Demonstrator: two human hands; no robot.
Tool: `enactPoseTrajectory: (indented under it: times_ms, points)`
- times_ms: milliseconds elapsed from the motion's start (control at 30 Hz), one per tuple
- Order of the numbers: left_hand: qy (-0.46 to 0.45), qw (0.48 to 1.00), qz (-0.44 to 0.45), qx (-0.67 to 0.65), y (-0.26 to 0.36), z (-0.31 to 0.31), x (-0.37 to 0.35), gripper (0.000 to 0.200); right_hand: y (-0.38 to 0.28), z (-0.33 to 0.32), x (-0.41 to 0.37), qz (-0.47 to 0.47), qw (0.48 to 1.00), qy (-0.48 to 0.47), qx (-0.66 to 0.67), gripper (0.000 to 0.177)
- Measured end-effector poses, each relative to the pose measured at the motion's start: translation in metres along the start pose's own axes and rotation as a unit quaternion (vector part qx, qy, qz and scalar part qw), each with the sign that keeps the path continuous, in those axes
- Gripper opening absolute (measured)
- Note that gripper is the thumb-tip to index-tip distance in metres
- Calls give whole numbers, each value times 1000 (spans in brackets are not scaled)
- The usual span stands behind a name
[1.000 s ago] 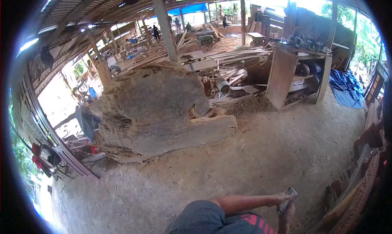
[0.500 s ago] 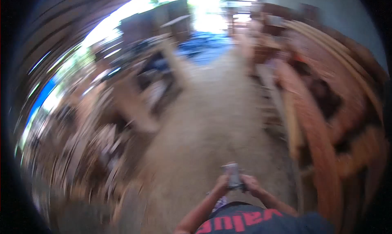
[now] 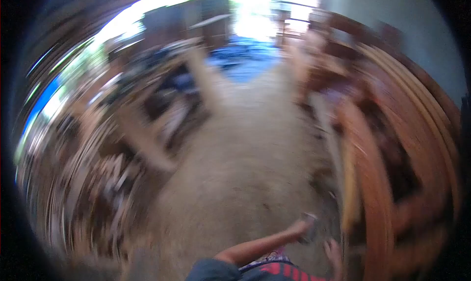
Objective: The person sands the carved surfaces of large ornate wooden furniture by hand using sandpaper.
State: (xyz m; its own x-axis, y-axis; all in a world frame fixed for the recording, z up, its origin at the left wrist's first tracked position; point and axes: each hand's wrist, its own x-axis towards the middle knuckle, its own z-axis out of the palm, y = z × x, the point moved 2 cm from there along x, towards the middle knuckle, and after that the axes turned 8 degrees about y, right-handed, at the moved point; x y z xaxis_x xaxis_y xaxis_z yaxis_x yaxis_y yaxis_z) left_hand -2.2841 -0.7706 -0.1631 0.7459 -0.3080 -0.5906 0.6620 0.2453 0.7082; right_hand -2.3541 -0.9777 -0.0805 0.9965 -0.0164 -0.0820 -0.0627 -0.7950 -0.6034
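Near the bottom of the head view, my left hand is closed around a small grey object, too blurred to name. My right hand is a little lower and to the right, apart from that object. Its fingers are smeared by motion, so their shape is unclear. Below both hands, the dark shirt with red lettering shows at the bottom edge.
The brown floor runs forward to a blue sheet. Long reddish wooden boards lie along the right side beside a pale wall. Wooden pieces and a leaning plank stand at the left.
Both hands have shifted right and down in the view. My right hand has come away from the grey object, which stays in my left hand. The surroundings have shifted slightly.
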Motion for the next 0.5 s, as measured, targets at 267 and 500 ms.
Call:
enactPoseTrajectory:
  times_ms: [267, 500]
  points:
    - [106, 977, 172, -75, 0, -4, 170, 71, 43, 42, 153, -59, 977, -193, -64, 27]
    - [239, 946, 149, -159, 60, -68, 81, 61, -39, 115, 354, -207, 886, -362, 204, 25]
